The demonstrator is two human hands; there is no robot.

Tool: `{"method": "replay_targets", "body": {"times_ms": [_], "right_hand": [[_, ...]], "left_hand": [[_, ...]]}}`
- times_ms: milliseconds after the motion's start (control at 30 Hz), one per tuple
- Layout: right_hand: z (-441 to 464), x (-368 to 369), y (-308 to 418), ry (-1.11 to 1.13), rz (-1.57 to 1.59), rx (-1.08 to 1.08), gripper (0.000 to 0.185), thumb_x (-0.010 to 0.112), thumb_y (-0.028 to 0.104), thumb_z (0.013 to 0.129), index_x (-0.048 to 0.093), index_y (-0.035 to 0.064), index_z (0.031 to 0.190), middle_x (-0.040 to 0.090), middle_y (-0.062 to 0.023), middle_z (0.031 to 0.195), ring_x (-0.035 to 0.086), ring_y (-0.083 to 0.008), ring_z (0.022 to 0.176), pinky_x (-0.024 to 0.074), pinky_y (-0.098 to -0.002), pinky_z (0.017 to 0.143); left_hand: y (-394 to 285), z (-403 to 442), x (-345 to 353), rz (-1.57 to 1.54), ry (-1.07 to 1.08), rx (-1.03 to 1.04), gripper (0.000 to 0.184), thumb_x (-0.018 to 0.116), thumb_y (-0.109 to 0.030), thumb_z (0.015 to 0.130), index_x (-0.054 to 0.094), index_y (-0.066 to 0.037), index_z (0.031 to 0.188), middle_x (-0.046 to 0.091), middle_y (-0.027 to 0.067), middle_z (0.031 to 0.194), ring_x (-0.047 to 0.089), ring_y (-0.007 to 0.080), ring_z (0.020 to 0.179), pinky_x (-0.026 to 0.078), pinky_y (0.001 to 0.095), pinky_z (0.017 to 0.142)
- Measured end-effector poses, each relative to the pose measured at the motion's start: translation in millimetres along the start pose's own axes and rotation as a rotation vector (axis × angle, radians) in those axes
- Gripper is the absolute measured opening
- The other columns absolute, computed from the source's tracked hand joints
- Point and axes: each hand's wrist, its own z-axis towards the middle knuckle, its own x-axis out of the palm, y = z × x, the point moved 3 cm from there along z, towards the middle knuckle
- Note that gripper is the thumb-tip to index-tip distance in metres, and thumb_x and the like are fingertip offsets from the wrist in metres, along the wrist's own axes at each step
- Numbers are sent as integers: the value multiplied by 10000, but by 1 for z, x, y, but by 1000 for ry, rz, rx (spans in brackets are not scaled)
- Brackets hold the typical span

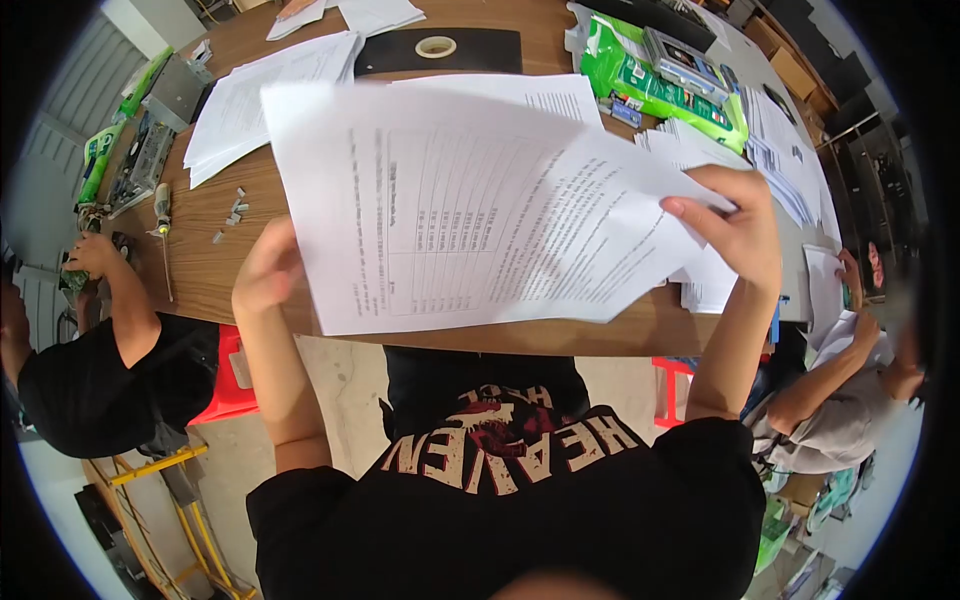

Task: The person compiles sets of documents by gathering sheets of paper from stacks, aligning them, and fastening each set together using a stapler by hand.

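A printed sheet (450, 210), with a table and lines of text on it, is held up above the wooden table (190, 215). My right hand (735, 220) pinches its right edge between thumb and fingers, and the paper bends there. At the sheet's left edge is my left hand (268, 265), its fingers curled and partly hidden behind the paper. More white sheets (540, 95) lie behind the held one, and a paper stack (270, 95) rests at the upper left.
A tape roll (436, 47) lies on a black board (490, 50). Green packages (640, 85) are at the upper right. A screwdriver (163, 215) and small metal pieces (236, 210) lie left. Co-workers sit at left (110, 370) and right (840, 410).
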Motion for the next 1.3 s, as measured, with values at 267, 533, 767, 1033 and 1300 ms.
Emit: {"method": "replay_targets", "body": {"times_ms": [267, 533, 767, 1033, 1300], "right_hand": [[-19, 1, -52, -50, 830, -2, 744, 824, 252, 647, 477, -9, 1251, 602, -87, 1104, 603, -191, 964, 480, -307, 838], [-63, 106, -76, -39, 842, 287, 495, 740, 81, 732, 527, -25, 1166, 603, -85, 1103, 554, -170, 1016, 434, -308, 873], [-70, 137, -24, -278, 354, 96, 232, 640, 23, 809, 586, -48, 1022, 625, -96, 947, 567, -162, 870, 451, -292, 766], [-92, 165, -47, -395, 386, 288, 239, 629, 1, 816, 558, -84, 1029, 596, -118, 997, 555, -173, 926, 428, -286, 830], [-96, 161, -33, -361, 249, 234, 218, 599, -1, 835, 564, -87, 1033, 603, -128, 1012, 564, -185, 904, 436, -290, 810]], "left_hand": [[17, 21, 37, 415, -604, -132, 243, 554, -135, 909, 569, 49, 1069, 611, 46, 979, 545, 100, 882, 454, 257, 758], [37, 5, 57, 515, -813, 15, 250, 547, -132, 915, 558, 57, 1078, 594, 68, 1035, 530, 117, 910, 421, 273, 826], [31, -9, 105, 657, -831, -111, 223, 528, -103, 909, 581, 74, 1034, 598, 116, 1039, 543, 152, 926, 419, 280, 838], [75, -6, 118, 553, -741, -98, 278, 514, -22, 888, 522, 87, 1143, 568, 165, 1115, 535, 221, 1024, 398, 312, 894], [75, -14, 134, 559, -742, -255, 213, 527, -37, 889, 559, 91, 1057, 599, 150, 1033, 561, 206, 956, 434, 290, 823]]}}
